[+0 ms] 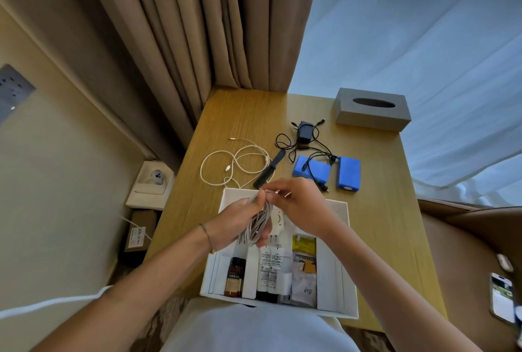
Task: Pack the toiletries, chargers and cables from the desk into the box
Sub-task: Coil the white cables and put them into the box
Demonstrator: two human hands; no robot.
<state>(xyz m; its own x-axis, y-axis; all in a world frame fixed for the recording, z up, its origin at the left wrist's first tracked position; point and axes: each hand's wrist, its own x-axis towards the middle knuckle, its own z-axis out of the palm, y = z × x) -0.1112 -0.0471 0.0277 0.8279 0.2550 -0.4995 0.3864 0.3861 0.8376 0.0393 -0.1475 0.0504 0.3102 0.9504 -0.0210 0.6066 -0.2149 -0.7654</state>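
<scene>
Over the open white box point(343, 252), which sits at the near edge of the wooden counter point(375, 210), the left hand point(237, 221) has its fingers curled round a bundle of grey cable point(258, 224), the loops hanging down into the box. The right hand point(299, 204) meets it from the other side, thumb and forefinger pinching the top end of the same bundle, the other fingers loosely bent. Just behind the bundle a white plug adapter point(278, 223) shows inside the box. Nearer the person, the box holds a brown bottle point(235, 277), two white tubes point(269, 269) side by side, a yellow packet point(304, 244) and a white sachet point(303, 288) (its print is too small to read). Beyond the box, on the counter, lie a loose white cable point(240, 159), a dark comb point(269, 169) touching it, a black charger point(305, 131) with tangled black leads, and two blue battery packs point(348, 172) close together. A grey tissue box point(371, 118) stands at the far right corner. A phone point(502, 298) rests at the right, off the counter.
</scene>
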